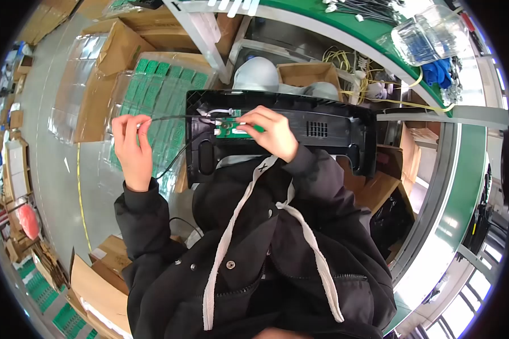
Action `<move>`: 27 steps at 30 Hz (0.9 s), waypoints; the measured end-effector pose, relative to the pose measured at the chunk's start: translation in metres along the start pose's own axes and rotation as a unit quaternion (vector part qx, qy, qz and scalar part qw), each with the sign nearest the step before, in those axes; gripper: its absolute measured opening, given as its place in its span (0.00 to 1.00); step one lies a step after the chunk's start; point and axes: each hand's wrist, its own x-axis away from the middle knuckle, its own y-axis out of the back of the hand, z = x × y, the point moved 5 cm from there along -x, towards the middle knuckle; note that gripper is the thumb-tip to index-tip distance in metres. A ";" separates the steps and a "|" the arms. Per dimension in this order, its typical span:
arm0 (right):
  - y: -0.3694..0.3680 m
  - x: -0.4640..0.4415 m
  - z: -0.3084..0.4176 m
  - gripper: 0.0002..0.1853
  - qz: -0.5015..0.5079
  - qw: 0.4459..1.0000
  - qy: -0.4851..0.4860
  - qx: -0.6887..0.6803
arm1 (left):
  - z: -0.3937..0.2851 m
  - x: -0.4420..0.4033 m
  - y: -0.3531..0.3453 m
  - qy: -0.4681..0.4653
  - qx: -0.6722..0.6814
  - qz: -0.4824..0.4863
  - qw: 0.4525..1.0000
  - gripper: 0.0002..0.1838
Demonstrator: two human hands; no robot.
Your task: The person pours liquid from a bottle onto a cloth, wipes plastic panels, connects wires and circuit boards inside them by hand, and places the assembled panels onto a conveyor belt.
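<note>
A long black plastic housing [288, 133] lies across my lap, its inside facing up. A small green circuit board [227, 130] sits in its left half, with white connectors and thin wires. My left hand [133, 144], out beyond the housing's left end, pinches a black cable [172, 117] that runs right toward the board. My right hand [268, 130] is over the board's right part, thumb and fingers drawn together at it; what lies between the fingertips is too small to make out. Another stretch of cable loops down beside the housing's left end.
Plastic-wrapped green boards [152, 90] lie at the left beside an open cardboard box [116, 48]. A green-topped bench [464, 198] curves along the right, with clear plastic packaging [430, 37] on it. More cardboard boxes [110, 254] stand at the lower left.
</note>
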 end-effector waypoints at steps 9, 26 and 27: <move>-0.044 0.000 -0.012 0.09 -0.013 0.999 0.033 -0.030 | 0.017 0.011 0.012 0.060 0.039 -0.004 0.997 0.07; 0.138 0.029 0.027 0.07 -0.388 0.875 -0.003 -0.289 | 0.000 0.138 -0.047 0.285 0.245 0.013 0.927 0.21; 0.170 0.040 0.031 0.08 -0.400 0.859 0.037 -0.317 | 0.012 0.144 -0.061 0.350 0.362 -0.002 0.864 0.24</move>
